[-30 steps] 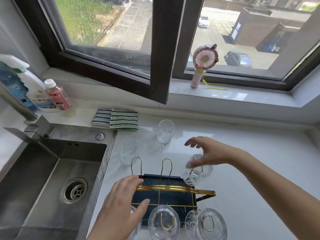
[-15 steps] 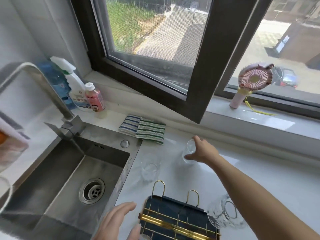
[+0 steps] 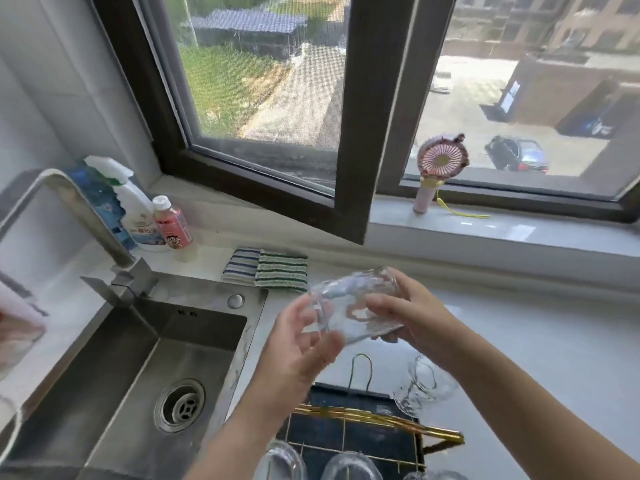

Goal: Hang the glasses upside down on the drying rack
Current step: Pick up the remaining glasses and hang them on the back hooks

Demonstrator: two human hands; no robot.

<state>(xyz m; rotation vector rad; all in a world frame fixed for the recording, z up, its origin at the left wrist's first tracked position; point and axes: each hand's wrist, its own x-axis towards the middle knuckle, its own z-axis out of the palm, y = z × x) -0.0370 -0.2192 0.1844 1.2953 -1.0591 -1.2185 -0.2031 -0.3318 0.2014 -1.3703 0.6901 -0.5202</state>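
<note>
A clear drinking glass (image 3: 349, 303) is held tilted on its side above the counter, blurred by motion. My right hand (image 3: 412, 313) grips its base end, and my left hand (image 3: 301, 344) cups its open end with spread fingers. Below them stands the drying rack (image 3: 353, 431), a dark blue tray with gold wire hooks. One glass (image 3: 426, 382) hangs upside down on its back right hook. Two more upturned glasses (image 3: 349, 465) show at the front edge of the rack, partly cut off by the frame.
A steel sink (image 3: 138, 368) with a faucet (image 3: 86, 220) lies to the left. Spray bottle (image 3: 135, 209) and pink bottle (image 3: 171, 226) stand behind it. Striped cloths (image 3: 266, 270) lie by the wall. An open window frame (image 3: 349, 150) juts over the counter; a pink fan (image 3: 440, 168) stands on the sill.
My right hand took a glass from the back of the counter and brought it toward me over the rack. My left hand rose from the rack to meet the glass.
</note>
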